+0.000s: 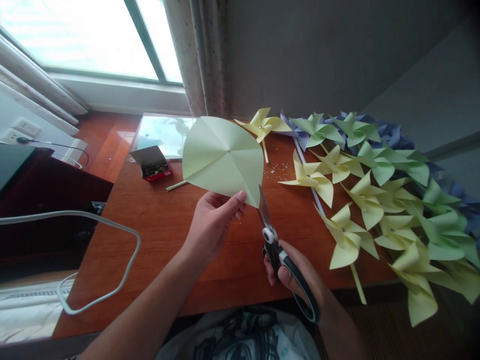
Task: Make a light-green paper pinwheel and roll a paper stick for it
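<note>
My left hand [221, 217] pinches the lower edge of a pale green sheet of paper [213, 145], thumb on top. The sheet has rounded upper edges, a pointed lower right corner, crease lines meeting at the middle and a small reddish dot there. In my right hand [296, 265] is a pair of scissors [270, 234] with black and white handles. Its blades point up, slightly parted, at the sheet's lower right corner. Whether the blades touch the paper I cannot tell.
Yellow, green and purple paper pinwheels [348, 235] crowd the right side of the wooden table [157, 260]. An open small box [156, 170] stands at the left, near a pale green stick [176, 185]. Small scraps [278, 171] lie beyond the scissors. A white cable [127, 230] loops over the left edge.
</note>
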`<control>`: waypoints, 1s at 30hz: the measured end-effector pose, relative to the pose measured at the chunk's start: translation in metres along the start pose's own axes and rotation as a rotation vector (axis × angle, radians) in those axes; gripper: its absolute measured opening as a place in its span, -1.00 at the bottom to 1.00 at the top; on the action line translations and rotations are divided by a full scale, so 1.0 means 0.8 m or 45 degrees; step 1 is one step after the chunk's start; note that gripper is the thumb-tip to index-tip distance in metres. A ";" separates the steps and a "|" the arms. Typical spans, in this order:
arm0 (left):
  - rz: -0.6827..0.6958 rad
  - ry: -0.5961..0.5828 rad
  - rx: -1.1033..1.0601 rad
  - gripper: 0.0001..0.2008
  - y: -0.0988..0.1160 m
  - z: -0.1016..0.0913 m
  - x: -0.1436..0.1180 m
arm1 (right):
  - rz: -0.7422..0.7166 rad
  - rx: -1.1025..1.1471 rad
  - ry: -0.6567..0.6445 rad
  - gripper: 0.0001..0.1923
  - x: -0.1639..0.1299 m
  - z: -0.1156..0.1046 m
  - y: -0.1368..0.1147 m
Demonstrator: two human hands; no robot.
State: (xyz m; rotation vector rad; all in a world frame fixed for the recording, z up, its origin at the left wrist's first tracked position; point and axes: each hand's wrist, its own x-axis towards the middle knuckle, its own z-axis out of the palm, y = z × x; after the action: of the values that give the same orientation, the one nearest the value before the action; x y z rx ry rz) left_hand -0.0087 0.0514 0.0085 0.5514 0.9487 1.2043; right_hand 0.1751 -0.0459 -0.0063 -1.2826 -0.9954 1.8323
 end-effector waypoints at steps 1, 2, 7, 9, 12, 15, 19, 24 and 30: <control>-0.007 0.001 0.014 -0.80 -0.001 0.000 0.000 | 0.004 -0.010 -0.005 -0.43 0.000 0.001 -0.002; -0.016 0.004 0.034 -0.80 -0.001 0.001 -0.001 | 0.005 -0.020 -0.008 -0.43 0.000 0.002 -0.003; -0.014 0.015 0.115 -0.78 -0.004 0.001 -0.001 | 0.030 -0.007 -0.018 -0.42 0.000 0.004 -0.006; -0.006 0.006 0.144 -0.78 -0.005 0.001 -0.001 | 0.032 -0.003 -0.019 -0.43 -0.001 0.003 -0.007; 0.020 -0.003 0.171 -0.80 -0.008 -0.001 -0.002 | 0.022 -0.008 -0.014 -0.43 -0.002 0.003 -0.008; 0.058 -0.012 0.191 -0.81 -0.010 -0.002 -0.002 | 0.014 0.001 -0.028 -0.44 -0.002 0.004 -0.010; 0.091 -0.006 0.213 -0.82 -0.010 0.000 -0.004 | 0.022 -0.001 -0.017 -0.44 -0.003 0.004 -0.014; 0.125 0.045 0.224 -0.80 -0.008 0.004 -0.006 | 0.024 -0.045 -0.012 -0.44 -0.004 0.004 -0.018; 0.146 0.040 0.219 -0.81 -0.008 0.005 -0.006 | 0.031 -0.058 -0.045 -0.45 -0.004 0.004 -0.019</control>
State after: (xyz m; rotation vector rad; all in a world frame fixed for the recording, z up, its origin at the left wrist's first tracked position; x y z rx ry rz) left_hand -0.0021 0.0452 0.0075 0.7337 1.0653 1.2437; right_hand 0.1748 -0.0418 0.0088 -1.2993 -1.0501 1.8664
